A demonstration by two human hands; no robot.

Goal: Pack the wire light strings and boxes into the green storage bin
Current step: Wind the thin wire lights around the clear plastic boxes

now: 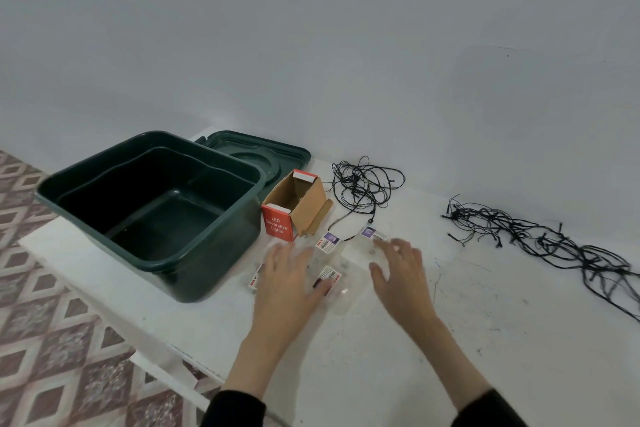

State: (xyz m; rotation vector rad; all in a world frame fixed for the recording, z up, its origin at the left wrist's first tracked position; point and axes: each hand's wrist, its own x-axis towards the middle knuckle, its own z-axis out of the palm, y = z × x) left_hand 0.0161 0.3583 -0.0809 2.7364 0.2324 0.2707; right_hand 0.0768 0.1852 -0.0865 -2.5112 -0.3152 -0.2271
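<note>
Nothing is packed yet: the green storage bin stands empty on the desk, with its lid lying behind it. The open box sits just beside the bin. One wire light string lies beyond that, and another tangle lies well apart from the bin. The left hand and right hand are spread over clear packets near the bin (grip wide, holding nothing).

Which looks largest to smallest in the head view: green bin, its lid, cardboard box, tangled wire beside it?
1. green bin
2. lid, partly hidden behind the bin
3. cardboard box and tangled wire: about alike, not ranked
</note>
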